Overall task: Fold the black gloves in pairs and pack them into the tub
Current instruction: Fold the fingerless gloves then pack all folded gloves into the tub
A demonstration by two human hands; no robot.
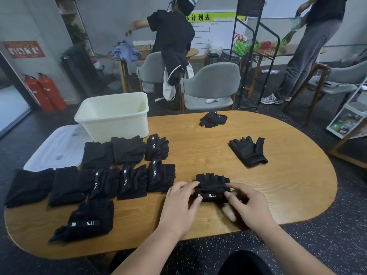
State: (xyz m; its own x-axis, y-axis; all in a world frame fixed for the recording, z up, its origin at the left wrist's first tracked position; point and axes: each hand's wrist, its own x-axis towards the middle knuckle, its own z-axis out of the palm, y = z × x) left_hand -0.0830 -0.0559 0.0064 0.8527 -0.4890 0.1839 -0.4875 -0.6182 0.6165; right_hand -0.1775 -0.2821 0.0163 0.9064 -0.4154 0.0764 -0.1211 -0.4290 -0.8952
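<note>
Bundle of black knit gloves (212, 187) lies on the oval wooden table (268, 195) directly in front of me. Its stubby cut-off fingers point away, and the cuff band faces me with white "5.11" print. My left hand (179, 202) pinches its left end, thumb and fingers curled onto the fabric. My right hand (247, 204) grips the right end the same way. Count of folded black bundles (132, 181) laid out to my left: nine, with three in the far row, five in the middle row and one nearest me. Several show the same white print. Unfolded stock: one flat black fingerless glove (248, 152) lying spread to the right, and one crumpled black glove heap (213, 119) near the far edge; the number of gloves in that heap cannot be made out. One cream rectangular plastic tub (114, 116) stands upright at the table's far left, just behind the far row. One translucent white lid (57, 147) lies flat beside it.
</note>
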